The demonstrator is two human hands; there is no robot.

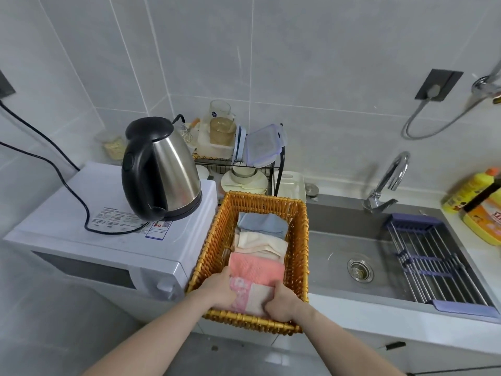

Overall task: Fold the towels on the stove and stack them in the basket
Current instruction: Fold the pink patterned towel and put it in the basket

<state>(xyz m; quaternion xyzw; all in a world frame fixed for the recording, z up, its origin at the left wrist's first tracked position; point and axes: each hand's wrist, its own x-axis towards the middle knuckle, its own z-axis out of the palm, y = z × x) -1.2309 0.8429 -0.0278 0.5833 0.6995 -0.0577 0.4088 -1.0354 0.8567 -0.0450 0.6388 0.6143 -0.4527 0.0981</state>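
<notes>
Between the curled fingers of left hand [221,290] and right hand [282,302]: folded patterned towel [250,295], pinched at both ends, low at basket [299,240] near end. Just beyond fingertips, pink towel [256,268]. Risk: uneven release, fold springs open, row gets shoved.

towels [259,248] in basket [299,248], sink [339,256] right

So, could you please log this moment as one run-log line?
step: placing towel | left hand: grips patterned towel | right hand: grips it too | basket: blue, cream, pink towels inside
</notes>
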